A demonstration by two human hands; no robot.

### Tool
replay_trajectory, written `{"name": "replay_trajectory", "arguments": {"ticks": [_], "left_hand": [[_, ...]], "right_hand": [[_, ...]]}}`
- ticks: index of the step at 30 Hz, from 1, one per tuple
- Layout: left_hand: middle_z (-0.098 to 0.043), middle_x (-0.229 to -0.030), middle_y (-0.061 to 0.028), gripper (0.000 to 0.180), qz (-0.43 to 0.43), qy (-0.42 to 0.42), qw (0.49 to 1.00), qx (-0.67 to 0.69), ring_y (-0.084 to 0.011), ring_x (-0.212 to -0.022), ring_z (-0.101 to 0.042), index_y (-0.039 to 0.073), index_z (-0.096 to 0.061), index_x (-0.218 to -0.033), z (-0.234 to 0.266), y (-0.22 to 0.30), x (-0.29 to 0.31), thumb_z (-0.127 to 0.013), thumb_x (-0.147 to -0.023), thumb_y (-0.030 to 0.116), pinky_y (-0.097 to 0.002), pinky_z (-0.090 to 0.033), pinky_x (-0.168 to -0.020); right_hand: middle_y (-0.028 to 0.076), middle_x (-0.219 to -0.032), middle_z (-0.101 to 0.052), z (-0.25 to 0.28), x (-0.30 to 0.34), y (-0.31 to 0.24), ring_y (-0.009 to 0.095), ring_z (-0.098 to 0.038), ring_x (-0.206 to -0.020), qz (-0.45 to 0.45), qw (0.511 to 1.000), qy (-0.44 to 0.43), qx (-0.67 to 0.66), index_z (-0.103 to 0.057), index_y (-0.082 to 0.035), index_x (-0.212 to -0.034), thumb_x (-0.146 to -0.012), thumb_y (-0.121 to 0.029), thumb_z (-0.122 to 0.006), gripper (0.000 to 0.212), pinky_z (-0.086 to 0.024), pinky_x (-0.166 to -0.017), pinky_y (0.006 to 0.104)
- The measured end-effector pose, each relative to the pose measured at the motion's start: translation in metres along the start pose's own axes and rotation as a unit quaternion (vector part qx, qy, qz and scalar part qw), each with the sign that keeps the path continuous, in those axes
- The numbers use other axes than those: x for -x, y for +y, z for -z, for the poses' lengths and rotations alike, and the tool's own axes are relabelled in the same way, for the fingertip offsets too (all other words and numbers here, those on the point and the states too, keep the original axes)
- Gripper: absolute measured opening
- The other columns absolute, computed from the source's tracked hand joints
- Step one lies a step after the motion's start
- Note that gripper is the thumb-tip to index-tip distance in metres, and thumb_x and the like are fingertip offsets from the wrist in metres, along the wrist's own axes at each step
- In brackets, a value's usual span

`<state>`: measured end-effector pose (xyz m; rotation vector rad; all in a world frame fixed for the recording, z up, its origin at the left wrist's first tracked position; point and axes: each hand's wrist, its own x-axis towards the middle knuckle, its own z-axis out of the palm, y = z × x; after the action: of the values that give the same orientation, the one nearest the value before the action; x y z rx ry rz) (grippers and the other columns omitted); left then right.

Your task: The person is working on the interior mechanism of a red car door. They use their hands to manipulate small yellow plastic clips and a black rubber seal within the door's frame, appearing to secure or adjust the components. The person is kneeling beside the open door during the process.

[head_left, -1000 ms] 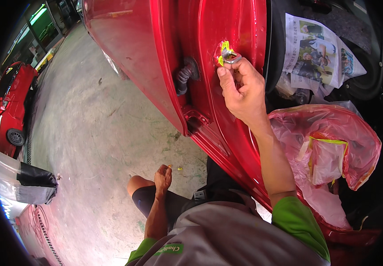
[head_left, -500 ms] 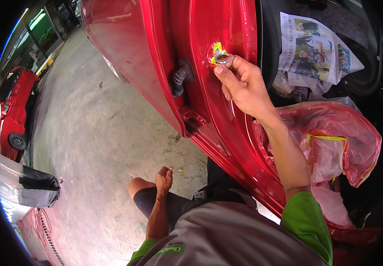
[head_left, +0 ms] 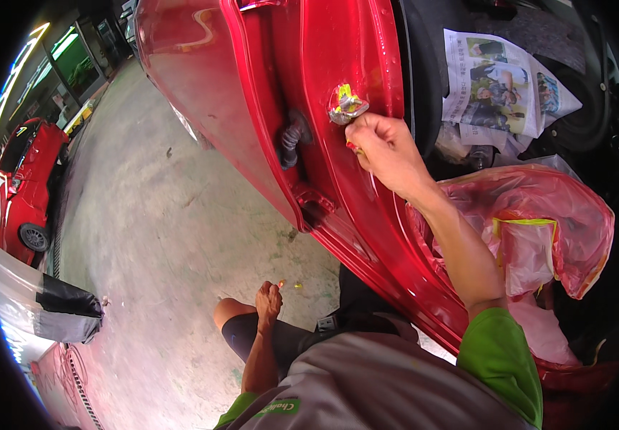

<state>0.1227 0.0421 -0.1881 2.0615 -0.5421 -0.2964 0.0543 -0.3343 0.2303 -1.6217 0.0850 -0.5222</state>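
Observation:
My right hand [head_left: 387,150] is closed just below a metal door striker [head_left: 347,111] on the red car's door pillar [head_left: 317,64]. Bits of yellow tape [head_left: 345,91] cling around the striker. Between my right thumb and fingers shows a small red-and-yellow scrap of tape [head_left: 353,146], mostly hidden by the fingers. Lower down, over my left knee, my left hand [head_left: 269,304] has its fingers pinched together. At its fingertips is a tiny orange-yellow scrap [head_left: 281,284], too small to make out fully.
The open red door [head_left: 195,64] stands left of the pillar, joined by a black rubber boot [head_left: 291,140]. Right of it lie newspaper [head_left: 499,82] and crumpled plastic sheeting [head_left: 567,208] edged with tape. A yellow scrap [head_left: 298,285] lies on the concrete floor; another red car [head_left: 30,179] stands left.
My right hand has drawn down and away from the striker, and a red-and-yellow scrap now shows in its fingers. The left hand has stayed by the knee; the view has shifted slightly.

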Motion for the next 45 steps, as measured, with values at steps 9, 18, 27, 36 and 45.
{"name": "replay_trajectory", "arguments": {"ticks": [9,18,27,36,45], "left_hand": [[-0.060,-0.073,-0.0231,0.031,0.133,0.024,0.991,-0.012,-0.0367,-0.065,-0.061,0.002,-0.057,-0.083,-0.018,0.011,-0.005,-0.059,-0.100,0.027,-0.0472,-0.048,-0.063],[-0.060,-0.070,-0.0191,0.026,0.119,0.045,0.992,0.025,-0.0298,-0.067,-0.061,-0.002,-0.056,-0.089,-0.028,-0.019,0.000,-0.058,-0.096,0.023,-0.0438,-0.049,-0.064],[-0.060,-0.068,-0.0151,0.024,0.126,0.014,0.991,0.030,-0.0252,-0.066,-0.061,-0.002,-0.057,-0.090,-0.026,-0.031,-0.001,-0.059,-0.092,0.022,-0.0414,-0.050,-0.064],[-0.060,-0.069,-0.0138,0.023,0.149,-0.024,0.987,0.062,-0.0223,-0.066,-0.059,-0.002,-0.057,-0.089,-0.028,-0.003,-0.005,-0.060,-0.091,0.020,-0.0389,-0.050,-0.064],[-0.060,-0.071,-0.0195,0.023,0.112,-0.015,0.993,0.026,-0.0313,-0.067,-0.061,-0.002,-0.057,-0.089,-0.039,-0.040,-0.011,-0.061,-0.089,0.021,-0.0431,-0.052,-0.066]], "right_hand": [[-0.008,-0.072,-0.053,-0.002,0.038,-0.006,-0.001,-0.043,-0.064,0.142,0.979,0.143,-0.006,-0.050,-0.006,-0.077,-0.101,-0.011,-0.073,0.033,-0.035,-0.055,0.0204],[0.015,-0.090,-0.073,-0.028,0.025,0.013,0.016,-0.068,-0.067,0.276,0.900,0.276,0.196,-0.073,0.004,-0.107,-0.090,-0.005,-0.080,0.020,-0.052,-0.060,0.0290],[0.012,-0.072,-0.069,-0.037,0.010,-0.020,0.007,-0.058,-0.063,0.125,0.938,0.283,0.153,-0.076,0.007,-0.106,-0.092,-0.012,-0.074,0.024,-0.048,-0.058,0.0267],[0.013,-0.077,-0.074,-0.035,0.012,-0.006,0.008,-0.062,-0.066,0.130,0.944,0.283,0.111,-0.075,0.006,-0.111,-0.093,-0.010,-0.073,0.025,-0.052,-0.063,0.0287],[0.022,-0.088,-0.076,-0.028,0.005,-0.001,0.021,-0.075,-0.076,0.129,0.948,0.267,0.116,-0.075,0.005,-0.111,-0.094,-0.008,-0.073,0.021,-0.056,-0.071,0.0345]]}}
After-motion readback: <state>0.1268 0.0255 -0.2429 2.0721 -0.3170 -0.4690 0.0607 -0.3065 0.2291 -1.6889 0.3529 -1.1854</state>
